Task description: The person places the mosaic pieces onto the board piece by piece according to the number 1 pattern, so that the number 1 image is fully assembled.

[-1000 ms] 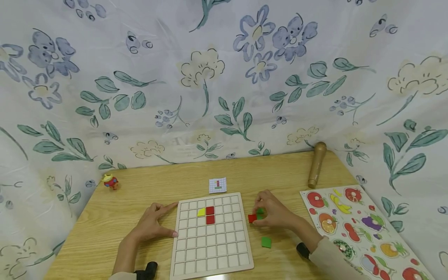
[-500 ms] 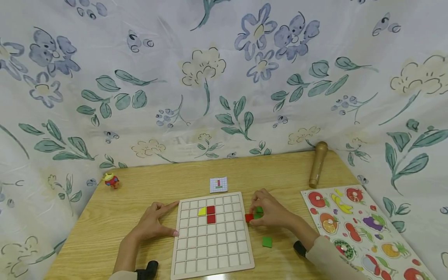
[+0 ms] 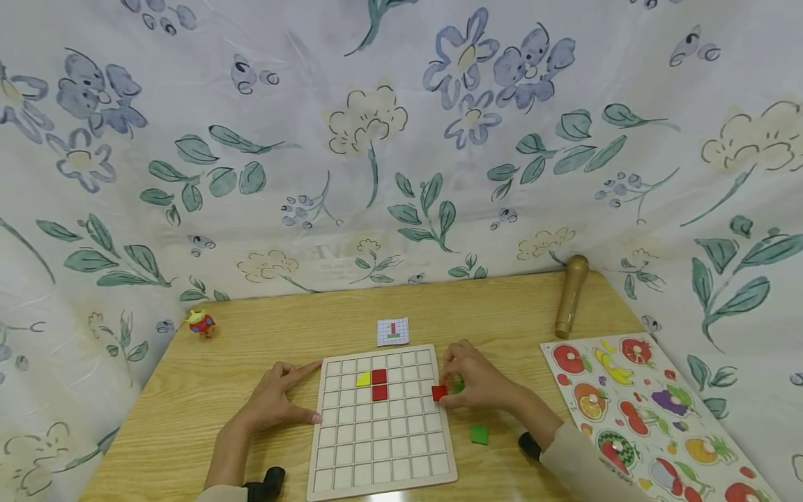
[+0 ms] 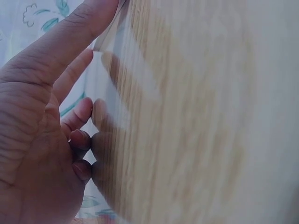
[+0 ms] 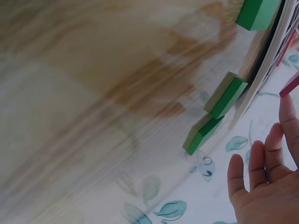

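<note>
While the left hand's (image 3: 278, 399) thumb and forefinger are spread, the right hand (image 3: 475, 378) pinches a square red tile (image 3: 438, 393) roughly parallel to the grid board (image 3: 383, 446) at its right edge.

The head view looks forward and down over the bench (image 3: 270, 335) from above. The wrist views, rolled sideways, face along it close up, past the left grip (image 4: 37, 121) and right grip (image 5: 275, 182). Head and right wrist share green tiles (image 3: 479, 434).

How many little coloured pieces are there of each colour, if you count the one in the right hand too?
Red pieces: 3 (2 on the board, 1 in the right hand)
Yellow piece: 1 (on the board)
Green pieces: 3 (on the table)
Total: 7
</note>
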`<state>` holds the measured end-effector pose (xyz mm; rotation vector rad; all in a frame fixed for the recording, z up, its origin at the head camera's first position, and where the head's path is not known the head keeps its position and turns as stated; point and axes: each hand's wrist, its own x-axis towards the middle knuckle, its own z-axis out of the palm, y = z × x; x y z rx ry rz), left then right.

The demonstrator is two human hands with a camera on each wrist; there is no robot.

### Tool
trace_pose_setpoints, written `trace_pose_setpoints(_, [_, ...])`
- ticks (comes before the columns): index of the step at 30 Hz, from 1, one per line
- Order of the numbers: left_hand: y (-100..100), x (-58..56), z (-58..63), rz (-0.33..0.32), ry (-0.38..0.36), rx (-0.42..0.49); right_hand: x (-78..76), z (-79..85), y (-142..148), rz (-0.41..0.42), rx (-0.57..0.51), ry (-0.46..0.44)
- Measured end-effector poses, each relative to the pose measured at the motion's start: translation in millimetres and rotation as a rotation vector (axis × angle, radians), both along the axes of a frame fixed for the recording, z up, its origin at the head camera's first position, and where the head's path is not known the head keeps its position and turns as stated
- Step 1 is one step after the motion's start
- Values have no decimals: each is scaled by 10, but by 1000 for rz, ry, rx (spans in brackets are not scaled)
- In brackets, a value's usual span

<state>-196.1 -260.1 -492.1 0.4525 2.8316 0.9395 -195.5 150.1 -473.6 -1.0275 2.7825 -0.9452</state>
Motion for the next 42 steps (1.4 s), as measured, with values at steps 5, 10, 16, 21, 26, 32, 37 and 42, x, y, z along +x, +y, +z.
trace_pose_setpoints(5, [-15, 5, -18, 7, -11, -4, -5, 4, -40, 7, -5, -1])
trace_pose_setpoints(10, [-22, 16, -48, 8, -8, 8, -14, -2, -84, 11, 0, 7])
trace_pose_setpoints(16, [-27, 11, -57, 1, 6, 0, -16, 22, -143, 29, -7, 25])
trace_pose_setpoints(21, [-26, -8, -50, 0, 15, -16, -24, 42, -214, 44, -2, 22])
trace_pose_setpoints(26, [-15, -8, -28, 7, 4, -8, -30, 59, -304, 64, -12, -9])
trace_pose_setpoints(32, [-16, -6, -45, 2, 1, 2, -25, 62, -400, 69, -1, -39])
trace_pose_setpoints(37, [-24, -8, -64, 9, -2, -9, -16, 60, -455, 68, 15, -66])
trace_pose_setpoints(42, [-29, -13, -57, 20, -8, -30, -13, 58, -482, 69, 26, -79])
